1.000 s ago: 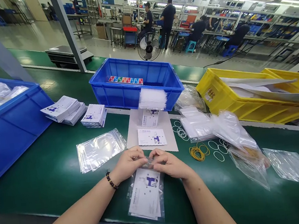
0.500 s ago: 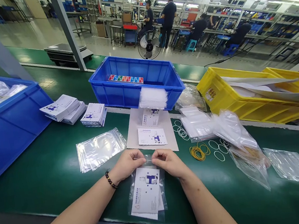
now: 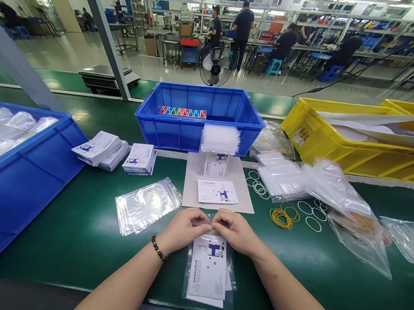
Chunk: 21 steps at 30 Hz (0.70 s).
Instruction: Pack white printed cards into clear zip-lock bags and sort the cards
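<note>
A clear zip bag [image 3: 208, 270] with white printed leaflets inside lies on the green belt in front of me. My left hand [image 3: 182, 230] and my right hand [image 3: 236, 232] both pinch its top edge, fingertips nearly meeting at the middle. A bead bracelet is on my left wrist. Just beyond my hands a grey card [image 3: 216, 184] carries two more leaflets. A small stack of empty zip bags [image 3: 147, 206] lies to the left of my hands.
A blue bin [image 3: 197, 118] stands ahead, a larger blue bin [image 3: 12, 169] of plastic bags at left, yellow bins [image 3: 343, 133] at right. Leaflet stacks [image 3: 103, 150], yellow rubber bands [image 3: 283, 216], white rings and loose bags [image 3: 344, 208] lie around. People work at benches far behind.
My hands have stayed pinched on the bag's top edge, fingertips drawing closer together. The view has shifted slightly left and down.
</note>
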Available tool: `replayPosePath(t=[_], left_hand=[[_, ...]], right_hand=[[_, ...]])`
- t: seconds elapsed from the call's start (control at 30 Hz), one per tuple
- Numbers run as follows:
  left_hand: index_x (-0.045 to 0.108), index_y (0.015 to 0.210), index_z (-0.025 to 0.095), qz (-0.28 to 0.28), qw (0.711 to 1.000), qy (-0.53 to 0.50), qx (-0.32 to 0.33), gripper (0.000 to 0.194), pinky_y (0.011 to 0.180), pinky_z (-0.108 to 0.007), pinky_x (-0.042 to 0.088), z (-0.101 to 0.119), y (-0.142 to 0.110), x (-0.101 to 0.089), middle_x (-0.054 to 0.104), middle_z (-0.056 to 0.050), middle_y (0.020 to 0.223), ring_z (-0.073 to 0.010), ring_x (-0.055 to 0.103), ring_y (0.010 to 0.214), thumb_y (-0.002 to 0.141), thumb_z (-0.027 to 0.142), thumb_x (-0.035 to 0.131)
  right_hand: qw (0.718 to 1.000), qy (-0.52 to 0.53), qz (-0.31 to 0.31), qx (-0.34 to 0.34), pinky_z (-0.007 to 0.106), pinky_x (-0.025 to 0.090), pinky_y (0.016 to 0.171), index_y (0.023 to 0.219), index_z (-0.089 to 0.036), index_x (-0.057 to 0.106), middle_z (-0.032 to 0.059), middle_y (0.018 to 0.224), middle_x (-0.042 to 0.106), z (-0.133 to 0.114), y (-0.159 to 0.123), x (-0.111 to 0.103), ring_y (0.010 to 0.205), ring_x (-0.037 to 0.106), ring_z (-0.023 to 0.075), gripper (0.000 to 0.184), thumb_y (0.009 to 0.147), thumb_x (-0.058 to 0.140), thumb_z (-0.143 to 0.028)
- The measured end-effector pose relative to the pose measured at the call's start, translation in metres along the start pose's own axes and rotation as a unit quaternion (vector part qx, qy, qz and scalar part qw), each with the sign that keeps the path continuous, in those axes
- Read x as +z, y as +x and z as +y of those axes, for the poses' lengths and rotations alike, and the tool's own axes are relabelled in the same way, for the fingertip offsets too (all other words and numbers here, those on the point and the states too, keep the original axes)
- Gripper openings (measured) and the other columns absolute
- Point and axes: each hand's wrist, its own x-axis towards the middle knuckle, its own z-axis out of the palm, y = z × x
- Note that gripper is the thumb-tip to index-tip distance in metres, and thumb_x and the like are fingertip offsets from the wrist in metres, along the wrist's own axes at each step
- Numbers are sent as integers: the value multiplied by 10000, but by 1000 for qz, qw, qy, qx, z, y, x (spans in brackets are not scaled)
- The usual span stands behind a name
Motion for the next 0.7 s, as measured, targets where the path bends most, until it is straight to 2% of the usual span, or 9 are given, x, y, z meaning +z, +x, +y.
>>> replayPosePath(t=[0.07,0.13,0.2,0.27,0.43,0.53,0.6,0.7], left_hand=[[600,795,185,67,989,128,-13,179,660,-274,429,0,0,-16,632,-38,803,-185,574,755,775,352,540],[579,829,178,138,952,260,-85,216,647,-299,413,-3,-1,-34,625,-66,791,-216,579,757,828,353,453],[569,818,159,150,907,351,-180,255,617,-320,395,-9,-1,-50,626,-108,770,-260,588,754,835,368,423],[569,775,152,119,887,378,-238,261,589,-321,383,-17,-2,-61,634,-137,766,-285,598,746,809,385,457],[535,668,172,94,896,364,-236,157,577,-295,362,-23,-1,-71,638,-119,762,-257,600,750,782,227,441],[495,654,187,93,916,335,-201,219,560,-273,353,-14,-3,-68,620,-67,731,-213,580,699,821,276,386],[474,653,196,77,949,265,-154,251,537,-252,345,-5,-6,-59,585,-17,663,-176,548,624,831,346,380],[470,621,195,15,982,163,-96,266,511,-237,319,7,-9,-36,530,19,583,-149,491,554,792,397,434]], right_hand=[[999,-25,31,-13,276,442,646,735,-193,595,18,733,582,4,0,0,704,553,156,50,769,562,-209],[996,-42,73,-20,304,456,698,841,-198,610,40,816,595,8,0,0,776,563,180,89,758,587,-221],[993,-48,103,-20,312,462,704,852,-200,607,48,834,598,10,0,1,780,563,183,89,776,569,-226],[992,-48,115,-17,306,465,684,793,-202,603,42,794,599,11,1,2,742,560,176,67,797,539,-222],[992,-35,117,-14,281,469,649,723,-200,609,32,738,600,10,2,4,695,558,160,118,801,520,-206],[992,-6,126,-11,267,477,628,705,-194,626,36,743,609,8,3,8,688,568,153,144,801,526,-233],[992,35,122,5,267,494,623,813,-184,652,44,798,633,8,3,13,684,589,148,166,816,518,-282],[991,72,102,38,272,515,582,1129,-152,579,34,774,656,9,2,20,601,607,140,344,851,466,-319]])
